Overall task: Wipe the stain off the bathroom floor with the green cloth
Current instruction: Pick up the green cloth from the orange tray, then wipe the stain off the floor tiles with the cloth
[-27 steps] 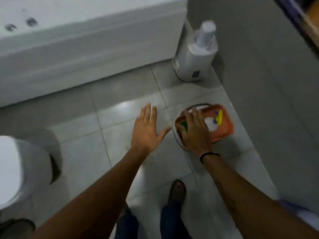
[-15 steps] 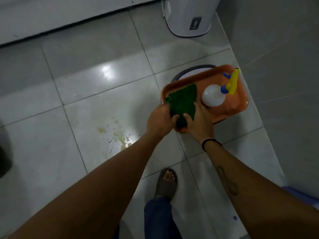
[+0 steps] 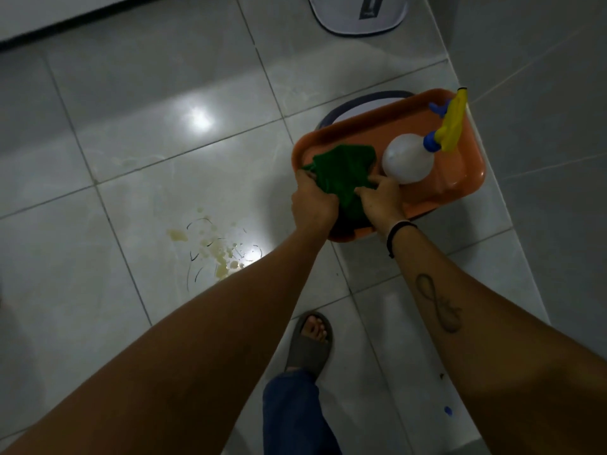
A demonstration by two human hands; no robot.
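The green cloth (image 3: 345,174) lies bunched on the orange tray (image 3: 460,188) at the right. My left hand (image 3: 312,205) grips its left edge and my right hand (image 3: 381,198) pinches its right side. The yellowish stain (image 3: 216,251), with thin dark marks around it, spreads over the grey floor tile to the left of my hands, partly behind my left forearm.
A white spray bottle (image 3: 407,159) with a yellow and blue trigger lies on the tray. Under the tray sits a white basin with a dark rim (image 3: 361,101). A white bin base (image 3: 358,14) stands at the top. My sandalled foot (image 3: 310,343) is below. A wall runs along the right.
My left hand came over from the open floor and took hold of the cloth beside my right hand. The cloth is now bunched up. The view has tilted down and closer.
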